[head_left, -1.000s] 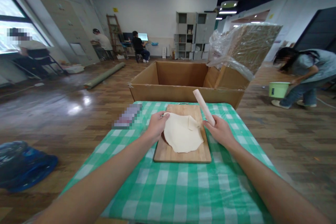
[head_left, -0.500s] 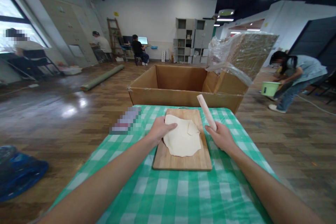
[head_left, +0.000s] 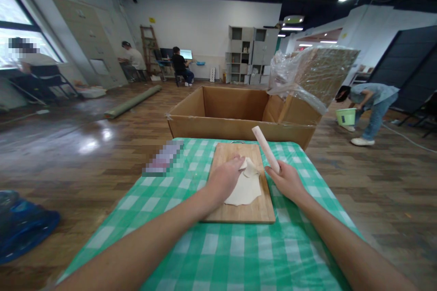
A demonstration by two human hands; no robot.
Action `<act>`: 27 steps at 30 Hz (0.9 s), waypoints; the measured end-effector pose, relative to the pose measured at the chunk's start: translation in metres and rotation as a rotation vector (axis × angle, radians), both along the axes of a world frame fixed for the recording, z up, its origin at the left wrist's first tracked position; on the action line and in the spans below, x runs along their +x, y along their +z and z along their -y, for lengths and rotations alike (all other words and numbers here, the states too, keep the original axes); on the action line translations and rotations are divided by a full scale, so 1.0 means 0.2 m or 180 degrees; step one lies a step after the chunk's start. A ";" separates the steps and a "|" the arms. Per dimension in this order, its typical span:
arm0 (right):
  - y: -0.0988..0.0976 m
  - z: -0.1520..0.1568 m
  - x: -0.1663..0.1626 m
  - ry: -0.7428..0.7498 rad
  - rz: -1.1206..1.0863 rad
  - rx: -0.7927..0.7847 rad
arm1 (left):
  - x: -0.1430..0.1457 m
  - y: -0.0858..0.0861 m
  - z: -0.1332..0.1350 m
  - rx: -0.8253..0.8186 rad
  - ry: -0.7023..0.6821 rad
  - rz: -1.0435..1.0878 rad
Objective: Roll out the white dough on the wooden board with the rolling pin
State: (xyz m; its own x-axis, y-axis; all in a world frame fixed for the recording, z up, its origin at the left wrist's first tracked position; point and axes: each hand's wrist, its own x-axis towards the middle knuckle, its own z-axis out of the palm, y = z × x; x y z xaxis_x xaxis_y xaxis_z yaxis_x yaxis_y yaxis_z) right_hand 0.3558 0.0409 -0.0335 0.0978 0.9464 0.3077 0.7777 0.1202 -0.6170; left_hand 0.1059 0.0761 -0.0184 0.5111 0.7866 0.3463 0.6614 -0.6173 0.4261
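One dough sheet (head_left: 245, 192), creased at one o'clock, lies on a wooden board (head_left: 235, 214), seemingly for firm backing; left hand (head_left: 225, 183), at nine o'clock, pinches its edge; right hand (head_left: 289, 181), at three, grips a rolling pin (head_left: 266, 150) angled toward eleven, apparently clear of the dough.

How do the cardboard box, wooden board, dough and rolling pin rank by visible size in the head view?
Largest to smallest, by visible area:
1. Cardboard box, though it stands farther off
2. Wooden board
3. Dough, partly hidden by the left hand
4. Rolling pin, partly covered by the right hand
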 end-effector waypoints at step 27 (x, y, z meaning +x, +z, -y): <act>-0.01 0.02 0.01 0.0173 -0.0007 0.0211 | -0.08 -0.01 -0.02 -0.0023 0.0104 0.0139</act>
